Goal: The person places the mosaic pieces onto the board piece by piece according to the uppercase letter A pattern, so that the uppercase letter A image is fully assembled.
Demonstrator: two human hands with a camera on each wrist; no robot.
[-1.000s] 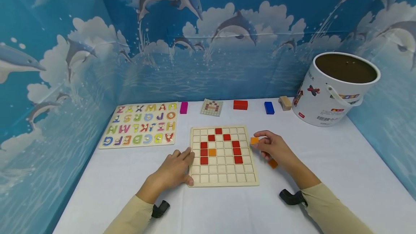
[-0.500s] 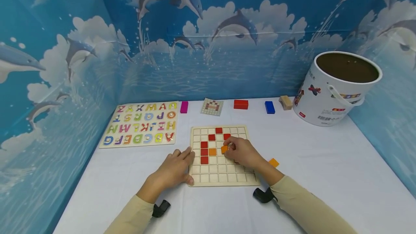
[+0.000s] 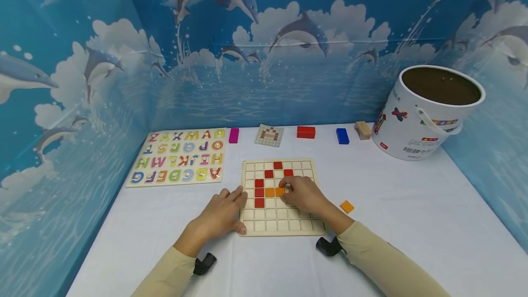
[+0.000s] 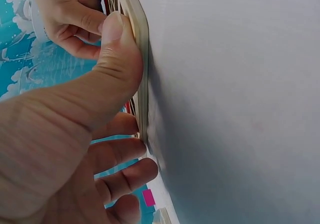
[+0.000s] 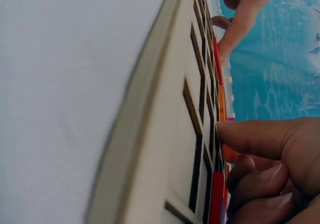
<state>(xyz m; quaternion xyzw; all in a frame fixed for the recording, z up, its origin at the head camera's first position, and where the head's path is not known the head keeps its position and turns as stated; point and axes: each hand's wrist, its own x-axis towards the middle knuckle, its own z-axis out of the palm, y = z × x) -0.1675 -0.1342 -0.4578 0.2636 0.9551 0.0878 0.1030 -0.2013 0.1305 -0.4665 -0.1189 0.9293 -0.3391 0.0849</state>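
Observation:
In the head view, a wooden grid board (image 3: pixel 293 226) holds several red square tiles (image 3: pixel 259 192) in an arch shape. An orange tile (image 3: pixel 269 192) sits in a cell beside the red column on the left. My right hand (image 3: pixel 304 194) has thumb and index finger at a second orange tile (image 3: pixel 280 192), pinching it flat over the cell to the right of the first. That hand covers the red column on the right. My left hand (image 3: pixel 220 212) rests along the board's left edge, its thumb (image 4: pixel 117 44) on the rim and fingers loosely extended. A third orange tile (image 3: pixel 347 206) lies right of the board.
A letter puzzle board (image 3: pixel 177 157) lies back left. Along the back stand a magenta block (image 3: pixel 233 135), a pattern card (image 3: pixel 269 135), a red block (image 3: pixel 306 132), a blue block (image 3: pixel 342 136) and a plain wooden block (image 3: pixel 363 130). A white bucket (image 3: pixel 420 118) stands at back right.
My right hand has carried an orange tile from right of the board leftward onto the grid, down beside the first orange tile. My left hand has stayed at the board's edge.

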